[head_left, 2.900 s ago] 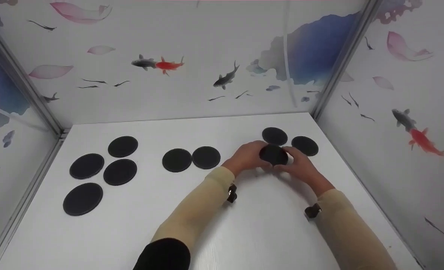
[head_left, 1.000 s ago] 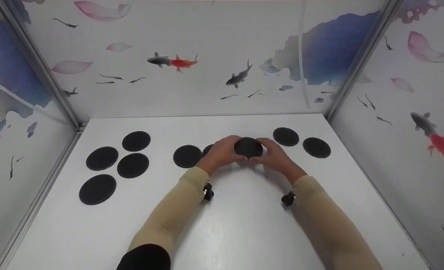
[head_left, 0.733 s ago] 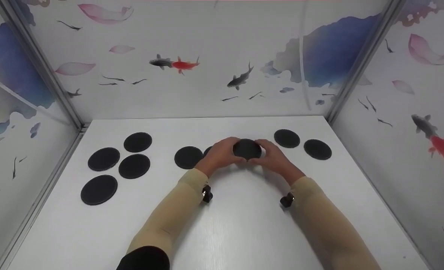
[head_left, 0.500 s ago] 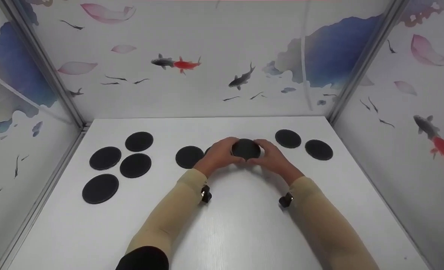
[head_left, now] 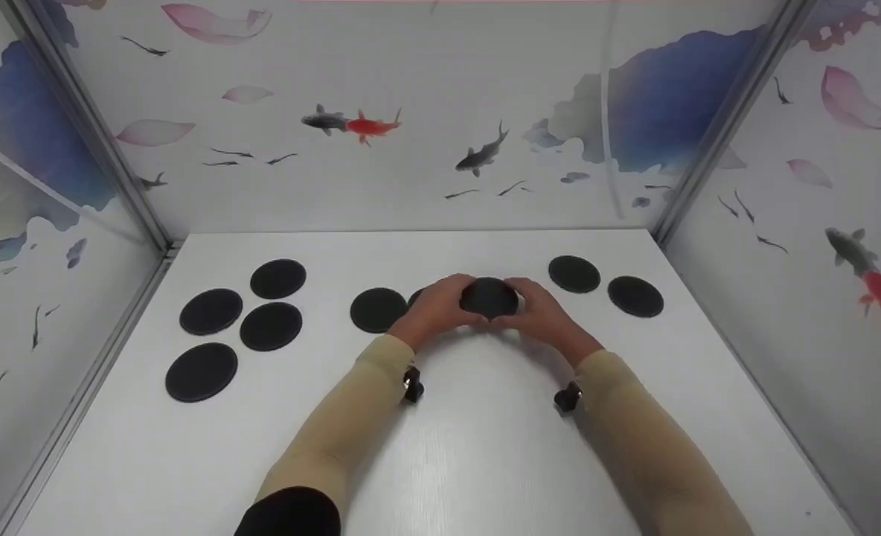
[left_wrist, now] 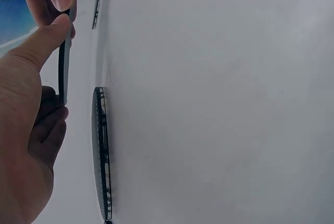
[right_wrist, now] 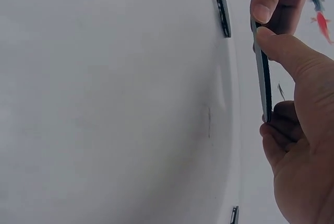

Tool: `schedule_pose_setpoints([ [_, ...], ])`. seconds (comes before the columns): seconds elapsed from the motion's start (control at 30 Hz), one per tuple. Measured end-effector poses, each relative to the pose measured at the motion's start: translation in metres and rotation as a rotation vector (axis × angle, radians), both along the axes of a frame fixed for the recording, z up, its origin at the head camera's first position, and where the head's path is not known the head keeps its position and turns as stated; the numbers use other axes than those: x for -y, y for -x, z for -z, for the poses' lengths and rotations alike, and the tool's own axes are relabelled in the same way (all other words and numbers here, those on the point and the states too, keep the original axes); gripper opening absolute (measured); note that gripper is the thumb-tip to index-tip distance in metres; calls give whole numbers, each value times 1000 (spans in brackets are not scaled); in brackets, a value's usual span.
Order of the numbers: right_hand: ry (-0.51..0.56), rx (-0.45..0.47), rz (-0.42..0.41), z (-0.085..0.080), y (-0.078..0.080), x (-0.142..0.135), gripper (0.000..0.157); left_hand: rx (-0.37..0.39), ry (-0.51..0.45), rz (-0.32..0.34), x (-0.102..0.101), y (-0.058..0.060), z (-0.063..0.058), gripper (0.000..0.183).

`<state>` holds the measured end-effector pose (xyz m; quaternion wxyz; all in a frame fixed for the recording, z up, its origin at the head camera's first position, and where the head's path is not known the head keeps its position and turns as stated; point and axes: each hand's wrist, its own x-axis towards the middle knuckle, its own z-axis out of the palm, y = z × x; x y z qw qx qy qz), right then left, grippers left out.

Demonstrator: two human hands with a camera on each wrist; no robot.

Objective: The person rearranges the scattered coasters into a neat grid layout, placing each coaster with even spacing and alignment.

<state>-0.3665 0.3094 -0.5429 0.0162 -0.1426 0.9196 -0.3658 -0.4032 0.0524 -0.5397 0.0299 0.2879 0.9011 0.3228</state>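
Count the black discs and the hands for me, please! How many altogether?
Black discs: 9 (8 on the table, one of them partly hidden behind the left hand, plus 1 held disc)
Hands: 2 (the left hand and the right hand)
Total: 11

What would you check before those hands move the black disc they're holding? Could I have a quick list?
1. Both hands holding: ok; left hand and right hand grip the held disc by its edge.
2. Lifted off the table: ok; the wrist views show a gap beneath.
3. Every disc fully in view: not ok; the left hand partly covers the half-hidden disc.
4. That one apart from the disc to its left: cannot tell; the left hand blocks the view.
5. Underside of the held disc: cannot tell; the wrist views show it nearly edge-on.
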Motion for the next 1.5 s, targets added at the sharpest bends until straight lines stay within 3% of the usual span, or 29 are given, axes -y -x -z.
schedule_pose_setpoints([
  [0.53, -5, 32, 7, 7, 6, 0, 90, 31, 54, -9, -8, 9, 8, 82],
  [0.9, -29, 65, 6, 8, 11, 2, 83, 72, 51, -46, -13, 6, 10, 74],
  [1.5, -71, 82, 21, 11, 11, 5, 72, 84, 61, -18, -15, 12, 16, 67],
])
